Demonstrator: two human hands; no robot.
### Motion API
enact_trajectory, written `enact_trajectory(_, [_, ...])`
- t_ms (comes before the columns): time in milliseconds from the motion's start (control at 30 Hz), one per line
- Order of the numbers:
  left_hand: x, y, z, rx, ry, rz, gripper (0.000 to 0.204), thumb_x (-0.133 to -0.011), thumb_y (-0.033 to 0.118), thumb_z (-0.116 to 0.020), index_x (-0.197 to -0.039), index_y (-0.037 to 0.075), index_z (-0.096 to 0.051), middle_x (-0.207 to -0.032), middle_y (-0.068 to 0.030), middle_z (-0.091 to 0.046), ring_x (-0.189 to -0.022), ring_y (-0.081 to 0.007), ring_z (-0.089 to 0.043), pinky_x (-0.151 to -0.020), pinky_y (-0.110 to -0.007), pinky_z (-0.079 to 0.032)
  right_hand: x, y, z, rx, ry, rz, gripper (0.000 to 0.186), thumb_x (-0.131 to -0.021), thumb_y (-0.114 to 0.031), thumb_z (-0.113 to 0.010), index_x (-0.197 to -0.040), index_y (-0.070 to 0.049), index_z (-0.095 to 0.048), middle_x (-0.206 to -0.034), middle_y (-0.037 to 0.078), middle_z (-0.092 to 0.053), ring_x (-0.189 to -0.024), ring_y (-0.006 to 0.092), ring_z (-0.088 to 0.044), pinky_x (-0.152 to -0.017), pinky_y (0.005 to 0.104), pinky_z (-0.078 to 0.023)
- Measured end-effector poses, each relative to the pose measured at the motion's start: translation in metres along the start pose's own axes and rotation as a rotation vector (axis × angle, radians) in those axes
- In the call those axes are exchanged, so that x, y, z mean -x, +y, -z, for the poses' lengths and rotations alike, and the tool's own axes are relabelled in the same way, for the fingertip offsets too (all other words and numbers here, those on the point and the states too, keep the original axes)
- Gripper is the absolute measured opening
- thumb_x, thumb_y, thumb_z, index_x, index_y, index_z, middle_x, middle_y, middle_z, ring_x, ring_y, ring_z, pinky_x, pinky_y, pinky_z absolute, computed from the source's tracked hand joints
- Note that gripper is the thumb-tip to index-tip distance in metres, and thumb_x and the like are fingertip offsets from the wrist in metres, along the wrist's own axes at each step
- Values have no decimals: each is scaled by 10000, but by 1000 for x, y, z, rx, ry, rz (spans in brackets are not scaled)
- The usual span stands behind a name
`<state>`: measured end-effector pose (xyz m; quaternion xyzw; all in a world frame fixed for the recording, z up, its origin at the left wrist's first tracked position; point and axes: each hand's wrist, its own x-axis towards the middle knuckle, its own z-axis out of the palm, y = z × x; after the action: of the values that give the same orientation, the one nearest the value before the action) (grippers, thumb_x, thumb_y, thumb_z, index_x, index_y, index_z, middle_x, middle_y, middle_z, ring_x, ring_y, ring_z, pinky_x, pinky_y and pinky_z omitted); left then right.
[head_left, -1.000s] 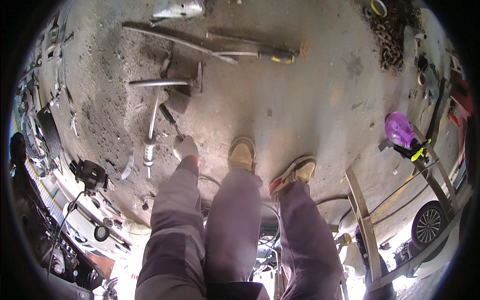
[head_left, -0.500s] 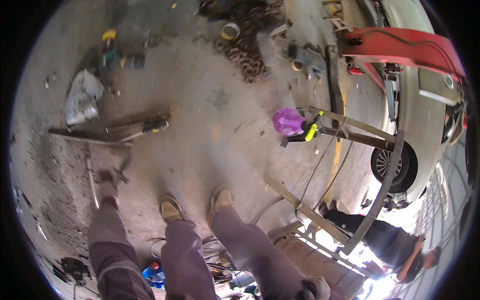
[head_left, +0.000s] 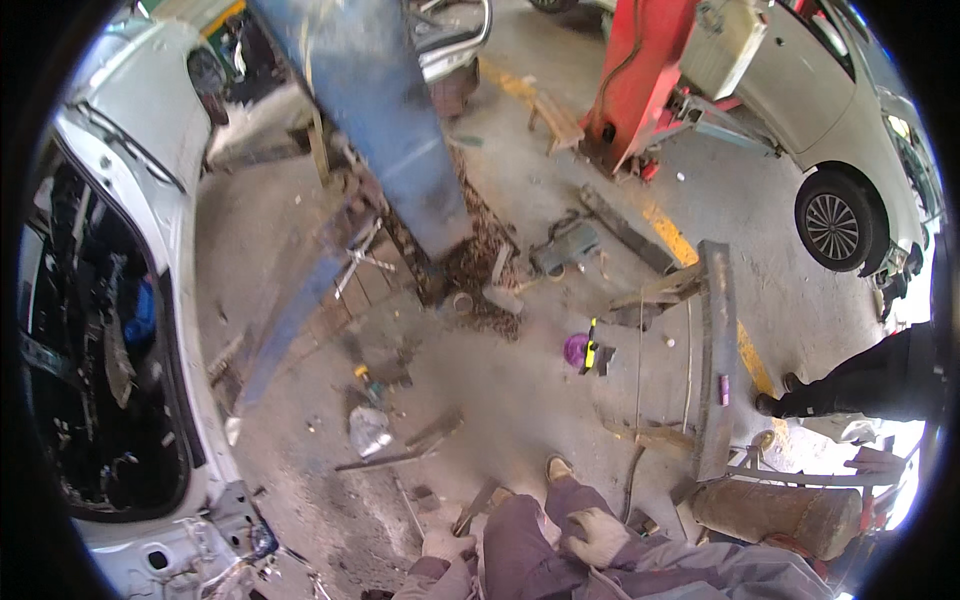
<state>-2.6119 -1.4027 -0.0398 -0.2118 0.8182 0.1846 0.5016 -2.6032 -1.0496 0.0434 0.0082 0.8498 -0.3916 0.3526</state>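
Since the view has swung up and out over the shop, both hands now show near, by the legs.
Near left: left hand (head_left: 448,543) looks closed on a dark hammer-like tool (head_left: 474,508), which angles forward just beside the left shoe (head_left: 502,497); likely in hand now, apart from the loose floor tools. Near right: right hand (head_left: 598,540) now fuller in view by the right leg (head_left: 578,495), fingers bent, palm hidden; can't tell if it grips anything. Farther: long bar (head_left: 375,464) left, purple bottle (head_left: 577,350) right, both on floor. Far right: red post (head_left: 640,80).
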Motion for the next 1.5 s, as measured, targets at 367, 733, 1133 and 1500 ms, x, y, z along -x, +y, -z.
enact_trajectory(367, [129,303,180,-99,271,-1058,408,-846,345,-742,-1164,89,-733,-1028,-204,-753,-1019,-432,-710,-887,-490,-573,-124,-83,120,-746,175,306,361,-1023,-208,-670,-1320,-4,-644,-1189,143,-734,-1106,295,-708,-962,431,-583])
enact_trajectory(733, [95,470,256,-164,-76,-1614,619,-943,115,-639,-1543,59,-495,-1484,-228,-578,-1355,-405,-570,-1124,-447,-487,-151,-104,273,-1654,776,431,118,-1010,-28,-616,-1118,-13,-659,-1065,119,-707,-991,272,-701,-918,410,-579])
enact_trajectory(1133, [60,634,420,-147,110,-1481,482,-912,216,-703,-1335,-6,-639,-1248,-231,-700,-1174,-401,-669,-1016,-449,-542,-256,-129,478,-1389,1185,605,160,-1032,-186,-666,-971,-54,-600,-796,90,-593,-780,244,-601,-804,442,-530])
enact_trajectory(1500, [-26,777,539,-192,8,-1506,486,-913,271,-733,-1312,5,-651,-1198,-244,-702,-1148,-411,-672,-996,-468,-536,-403,-168,620,-1104,1007,653,229,-1026,-197,-734,-1008,-31,-577,-907,101,-658,-868,205,-666,-811,381,-580])
